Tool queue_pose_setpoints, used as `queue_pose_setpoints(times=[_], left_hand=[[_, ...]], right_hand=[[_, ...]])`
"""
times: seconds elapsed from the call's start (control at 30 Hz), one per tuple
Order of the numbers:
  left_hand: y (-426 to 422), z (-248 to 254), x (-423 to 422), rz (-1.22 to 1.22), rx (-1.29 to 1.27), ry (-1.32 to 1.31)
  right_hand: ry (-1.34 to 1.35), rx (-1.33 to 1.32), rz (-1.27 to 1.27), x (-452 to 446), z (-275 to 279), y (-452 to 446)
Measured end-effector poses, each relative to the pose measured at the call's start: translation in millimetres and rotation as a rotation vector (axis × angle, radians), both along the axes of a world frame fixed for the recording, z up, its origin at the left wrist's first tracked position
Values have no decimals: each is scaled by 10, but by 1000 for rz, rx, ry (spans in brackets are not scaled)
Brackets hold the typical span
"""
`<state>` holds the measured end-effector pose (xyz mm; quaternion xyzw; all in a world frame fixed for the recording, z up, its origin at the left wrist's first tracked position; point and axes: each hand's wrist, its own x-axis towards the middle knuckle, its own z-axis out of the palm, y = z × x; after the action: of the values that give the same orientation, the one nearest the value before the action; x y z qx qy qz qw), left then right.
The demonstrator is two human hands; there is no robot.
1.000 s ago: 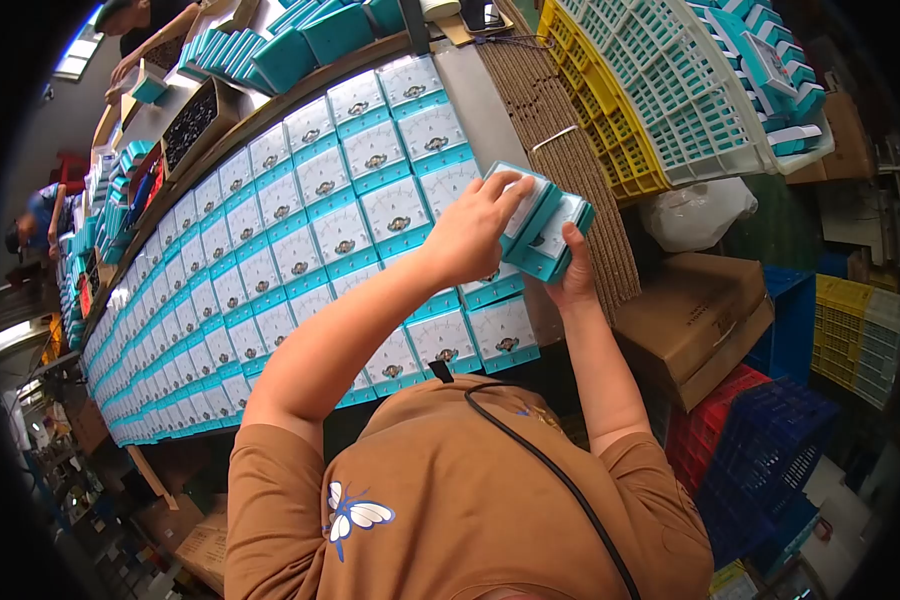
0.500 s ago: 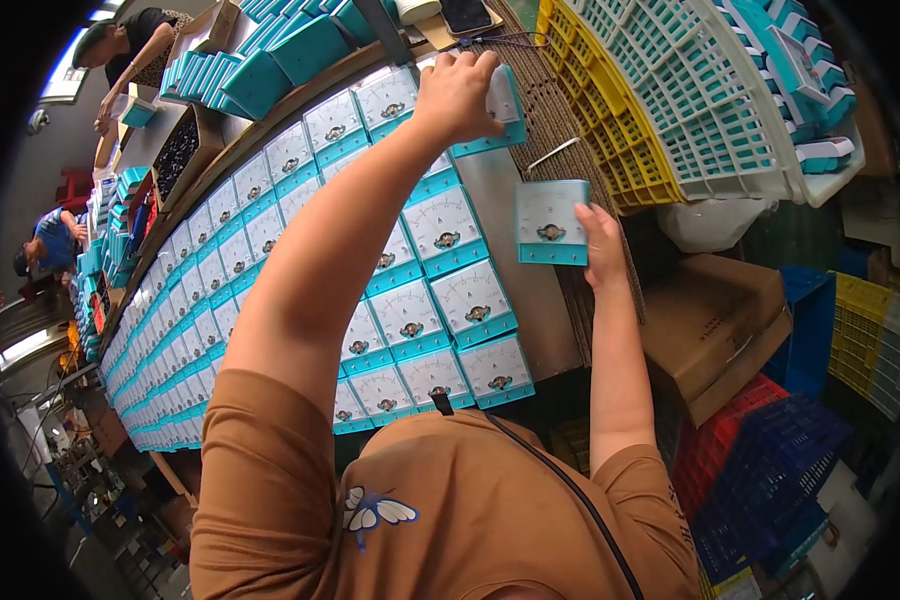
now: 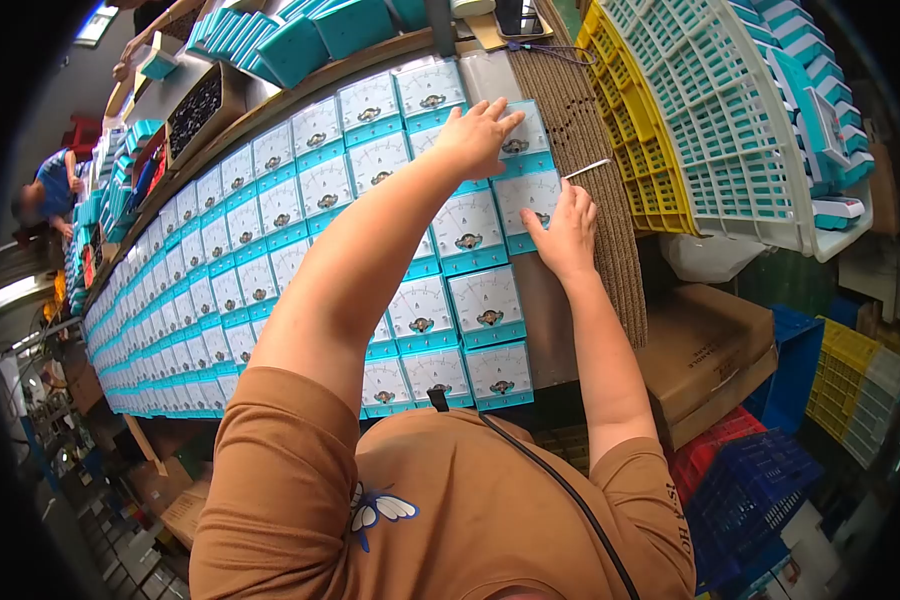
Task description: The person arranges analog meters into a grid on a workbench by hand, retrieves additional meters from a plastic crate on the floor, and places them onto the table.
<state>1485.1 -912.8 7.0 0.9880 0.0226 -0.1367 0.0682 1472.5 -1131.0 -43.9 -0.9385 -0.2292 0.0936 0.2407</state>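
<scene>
Rows of square panel ammeters (image 3: pixel 485 300), with white dials and teal bases, lie face up on the table. My left hand (image 3: pixel 475 142) rests with fingers spread over the far end of the rightmost rows, its fingertips at the edge of one ammeter (image 3: pixel 525 122). Just nearer to me, my right hand (image 3: pixel 567 235) grips another ammeter (image 3: pixel 523 195) by its right side, thumb over the dial and fingers along the edge. That ammeter lies against the neighbouring meters; the hand partly hides its lower right corner.
Corrugated cardboard (image 3: pixel 610 260) runs along the table's right side, with a thin white stick (image 3: pixel 585 170) on it. Beyond stand a yellow crate (image 3: pixel 635 130) and a white crate (image 3: pixel 710 110) holding teal parts. A carton (image 3: pixel 705 350) sits lower right. Another person (image 3: pixel 55 190) is far left.
My right hand has brought its ammeter left from over the cardboard to the end of the rows. My left hand has moved off the far ammeter's top, fingers now spread at its edge.
</scene>
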Motion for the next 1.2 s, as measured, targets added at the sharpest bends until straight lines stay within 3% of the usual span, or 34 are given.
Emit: queue_pose_setpoints(times=[0.2,0.3,0.33,0.43,0.6,0.7,0.83,0.97,1.03,1.2], left_hand=[[46,74,-697,108,-311,-257],[72,258,-1250,218,-470,-325],[83,255,-1453,256,-484,-337],[44,302,-2050,396,-571,-312],[-116,577,-3042,579,-693,-290],[-102,552,-3711,752,-696,-287],[-185,515,-4423,978,-661,-285],[-317,657,-4621,1108,-926,-394],[-341,1136,-4352,1060,-1165,-512],[-701,3022,-3531,405,-1983,-826]], right_hand=[[54,-40,39,17,29,-66],[-70,-86,57,65,146,-14],[-171,65,103,161,114,28],[-354,103,281,471,150,374],[-325,-260,321,613,45,744],[-284,19,361,647,-271,644],[-286,31,374,622,-285,611],[-300,-187,330,637,-212,668],[-323,-204,292,651,-55,687],[2,494,141,467,273,572]])
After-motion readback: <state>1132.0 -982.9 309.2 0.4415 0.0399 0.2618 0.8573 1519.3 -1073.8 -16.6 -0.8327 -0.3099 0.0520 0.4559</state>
